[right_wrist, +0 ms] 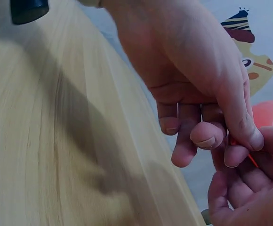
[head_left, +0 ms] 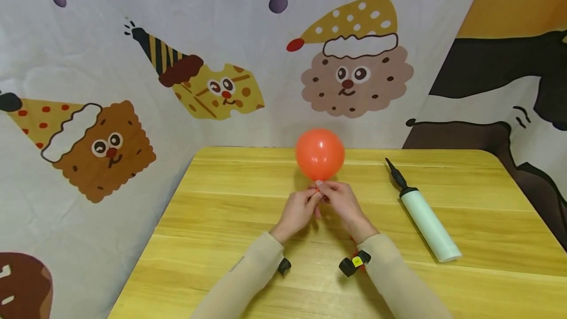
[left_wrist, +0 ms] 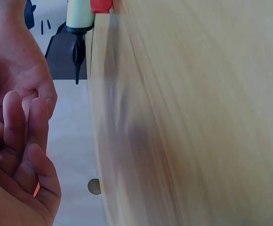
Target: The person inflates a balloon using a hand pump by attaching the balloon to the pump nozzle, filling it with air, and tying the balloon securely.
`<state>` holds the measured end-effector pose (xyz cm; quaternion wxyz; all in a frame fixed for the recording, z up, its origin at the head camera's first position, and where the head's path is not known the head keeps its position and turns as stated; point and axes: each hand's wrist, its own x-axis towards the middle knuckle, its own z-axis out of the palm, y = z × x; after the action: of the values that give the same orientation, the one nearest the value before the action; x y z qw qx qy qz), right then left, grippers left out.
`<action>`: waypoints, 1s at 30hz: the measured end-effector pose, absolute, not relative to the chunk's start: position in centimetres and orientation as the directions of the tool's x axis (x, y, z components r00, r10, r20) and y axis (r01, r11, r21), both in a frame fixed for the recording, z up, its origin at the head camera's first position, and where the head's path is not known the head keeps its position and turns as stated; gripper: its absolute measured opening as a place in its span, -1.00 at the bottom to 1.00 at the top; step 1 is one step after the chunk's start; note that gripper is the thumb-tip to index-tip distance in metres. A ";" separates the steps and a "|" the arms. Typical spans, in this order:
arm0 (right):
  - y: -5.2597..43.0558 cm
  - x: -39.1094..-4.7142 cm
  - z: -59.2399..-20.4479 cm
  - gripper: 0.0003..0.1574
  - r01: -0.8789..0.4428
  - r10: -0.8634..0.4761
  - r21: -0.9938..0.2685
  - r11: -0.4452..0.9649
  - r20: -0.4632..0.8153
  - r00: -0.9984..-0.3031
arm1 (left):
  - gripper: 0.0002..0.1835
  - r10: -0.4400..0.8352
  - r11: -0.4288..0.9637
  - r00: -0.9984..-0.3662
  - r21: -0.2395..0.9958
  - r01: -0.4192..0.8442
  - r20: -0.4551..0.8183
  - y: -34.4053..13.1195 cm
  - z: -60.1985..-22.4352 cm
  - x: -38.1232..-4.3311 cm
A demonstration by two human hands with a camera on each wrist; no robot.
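Note:
An inflated orange-red balloon (head_left: 320, 154) stands above the table's far side, its neck pointing down. My left hand (head_left: 298, 213) and right hand (head_left: 343, 204) meet at the neck and pinch it with fingers and thumbs. In the right wrist view the left hand (right_wrist: 193, 61) comes in from above, the right hand (right_wrist: 254, 200) from the lower right, with part of the balloon (right_wrist: 270, 113) behind them. The fingers cover most of the neck, so whether it is knotted cannot be told. The left wrist view has both hands at its left edge.
A pale green hand pump (head_left: 429, 223) with a black nozzle lies on the wooden table (head_left: 221, 230), right of my hands. Something red (left_wrist: 101, 5), partly hidden by my right forearm in the head view, lies near the pump. A cartoon-printed cloth (head_left: 230, 4) hangs behind the table.

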<state>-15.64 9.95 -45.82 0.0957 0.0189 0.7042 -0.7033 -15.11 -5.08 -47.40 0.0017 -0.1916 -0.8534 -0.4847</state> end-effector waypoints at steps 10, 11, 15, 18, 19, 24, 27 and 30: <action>10.1 -15.8 -45.5 -0.53 0.223 -0.066 -0.933 -0.283 -0.213 -0.975 | -0.65 0.375 0.285 -0.926 0.945 0.158 0.041 -5.8 -47.8 -14.8; 10.0 -15.8 -45.4 -0.55 0.220 -0.061 -0.927 -0.304 -0.211 -0.976 | -0.64 0.388 0.268 -0.921 0.952 0.145 0.031 -6.0 -47.9 -14.8; 9.7 -15.8 -45.2 -0.66 0.191 -0.083 -0.925 -0.329 -0.173 -0.981 | -0.62 0.450 0.191 -0.893 0.976 0.104 0.008 -6.5 -48.0 -14.8; 9.5 -15.7 -45.2 -0.70 0.145 -0.122 -0.950 -0.278 -0.115 -0.986 | -0.60 0.483 0.135 -0.876 0.988 0.076 0.001 -6.8 -47.8 -14.8; 9.4 -15.7 -45.2 -0.69 0.125 -0.126 -0.960 -0.250 -0.096 -0.987 | -0.61 0.493 0.129 -0.870 0.989 0.070 -0.003 -6.9 -47.7 -14.8; 9.5 -15.7 -45.2 -0.62 0.044 -0.109 -0.997 -0.059 -0.037 -0.993 | -0.67 0.557 0.247 -0.830 0.953 0.173 0.006 -7.6 -46.2 -14.7; 9.9 -15.7 -45.4 -0.56 -0.021 -0.123 -0.988 0.151 0.003 -0.992 | -0.74 0.575 0.365 -0.814 0.864 0.346 0.082 -8.3 -45.5 -14.7; 10.6 -15.8 -45.4 -0.60 -0.101 -0.168 -0.926 0.365 0.041 -0.985 | -0.79 0.586 0.436 -0.771 0.706 0.559 0.248 -8.8 -45.1 -14.6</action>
<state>-15.75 10.58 -45.43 0.0300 -0.0815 0.8255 -0.5577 -14.63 -8.81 -45.07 -0.0170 -0.3379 -0.8472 -0.4097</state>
